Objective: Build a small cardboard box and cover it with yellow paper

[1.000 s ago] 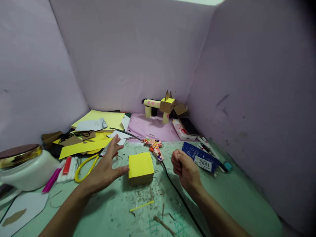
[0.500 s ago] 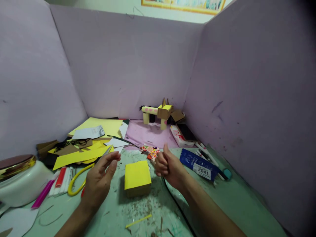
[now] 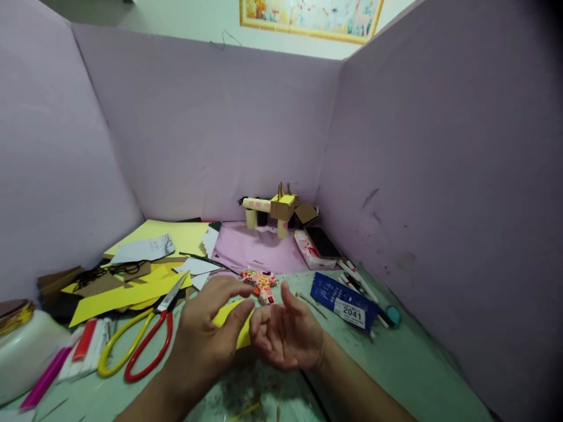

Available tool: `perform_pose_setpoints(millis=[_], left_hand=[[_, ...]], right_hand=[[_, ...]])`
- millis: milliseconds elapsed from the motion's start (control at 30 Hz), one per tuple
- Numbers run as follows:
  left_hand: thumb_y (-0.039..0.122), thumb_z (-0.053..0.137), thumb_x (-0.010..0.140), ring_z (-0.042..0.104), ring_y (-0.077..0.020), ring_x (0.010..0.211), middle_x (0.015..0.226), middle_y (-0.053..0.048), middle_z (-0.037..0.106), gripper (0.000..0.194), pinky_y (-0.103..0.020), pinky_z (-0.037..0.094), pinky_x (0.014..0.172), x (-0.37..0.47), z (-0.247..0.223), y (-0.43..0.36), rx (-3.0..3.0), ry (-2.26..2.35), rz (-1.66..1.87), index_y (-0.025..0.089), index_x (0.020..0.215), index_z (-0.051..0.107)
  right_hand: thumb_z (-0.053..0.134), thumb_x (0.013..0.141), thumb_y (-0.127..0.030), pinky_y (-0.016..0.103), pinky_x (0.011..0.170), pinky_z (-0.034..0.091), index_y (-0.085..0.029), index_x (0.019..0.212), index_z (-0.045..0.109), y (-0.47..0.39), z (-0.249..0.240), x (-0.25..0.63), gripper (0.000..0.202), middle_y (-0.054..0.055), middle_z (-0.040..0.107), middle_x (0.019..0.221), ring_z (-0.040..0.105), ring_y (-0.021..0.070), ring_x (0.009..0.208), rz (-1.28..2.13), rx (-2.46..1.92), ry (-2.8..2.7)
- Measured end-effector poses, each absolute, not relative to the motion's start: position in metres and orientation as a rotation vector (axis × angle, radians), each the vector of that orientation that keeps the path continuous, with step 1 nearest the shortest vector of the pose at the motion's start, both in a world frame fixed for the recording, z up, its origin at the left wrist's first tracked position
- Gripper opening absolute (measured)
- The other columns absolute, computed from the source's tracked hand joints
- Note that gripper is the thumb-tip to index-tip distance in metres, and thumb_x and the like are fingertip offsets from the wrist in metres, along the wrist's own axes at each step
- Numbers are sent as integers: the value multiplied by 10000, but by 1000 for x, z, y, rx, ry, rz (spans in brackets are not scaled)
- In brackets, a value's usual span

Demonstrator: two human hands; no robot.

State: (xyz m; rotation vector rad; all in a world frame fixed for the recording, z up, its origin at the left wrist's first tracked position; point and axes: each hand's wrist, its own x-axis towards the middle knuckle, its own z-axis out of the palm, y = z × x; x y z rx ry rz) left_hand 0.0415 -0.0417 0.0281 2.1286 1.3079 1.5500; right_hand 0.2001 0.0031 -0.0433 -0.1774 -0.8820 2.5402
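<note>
A box with a yellow top point(image 3: 244, 336) sits on the green table, partly covered by my hands. My left hand point(image 3: 213, 331) is at its left side, fingers curved and apart from the thumb, with nothing seen in them. On the box's right is my right hand point(image 3: 288, 337), palm turned up, thumb raised and fingers loosely curled, also without anything visible in it. Whether either hand touches the box cannot be made out. Scissors point(image 3: 165, 319) with a yellow and a red handle lie left of my left hand.
Yellow paper point(image 3: 132, 290) and brown scraps lie at the left, near markers point(image 3: 88, 349) and a white pot point(image 3: 26, 351). A giraffe-like paper figure point(image 3: 268, 208) stands at the back. A blue packet point(image 3: 345, 302), a phone point(image 3: 323, 241) and pens are on the right.
Both hands have come closer together around the yellow-topped box, covering more of it. My right hand has turned its palm up and loosened. The view has shifted, and the scissors show fully.
</note>
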Motion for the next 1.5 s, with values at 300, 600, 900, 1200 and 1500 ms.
perform_pose_setpoints(millis=[300,600,900,1200,1500], left_hand=[[268,560,759,592,-162,662,661,-6,637,169,-278,472,642,64,28,-22,1788,1281,1151,189,620,613],[307,317,921,457,-155,578,619,23,460,271,-269,375,547,51,34,-22,2111,1362,1279,229,672,388],[90,524,827,546,-173,770,770,-18,597,143,-323,418,740,26,19,-39,2515,1163,1412,182,784,625],[48,502,792,532,-164,698,734,-5,599,173,-434,360,877,38,-3,-39,2765,1092,1264,187,816,602],[328,366,917,464,-167,598,617,21,469,262,-275,354,579,-26,18,-46,2196,1896,1284,225,686,438]], right_hand=[[213,806,-801,168,173,333,-89,877,630,1,-55,195,828,54,673,615,599,134,310,2708,-187,-923],[131,842,-765,167,202,385,-95,943,640,-2,-48,194,847,69,700,637,623,140,342,2661,-209,-915],[-239,709,-742,342,485,605,-76,1136,595,-1,-37,194,1150,244,593,1245,725,257,814,2627,-121,-865],[210,742,-854,261,429,573,-68,1071,609,-7,-41,191,941,229,671,1064,686,270,884,2458,-166,-1127],[585,778,-613,169,386,469,-168,982,713,-5,-16,211,506,55,734,829,627,107,519,1897,-419,-948]])
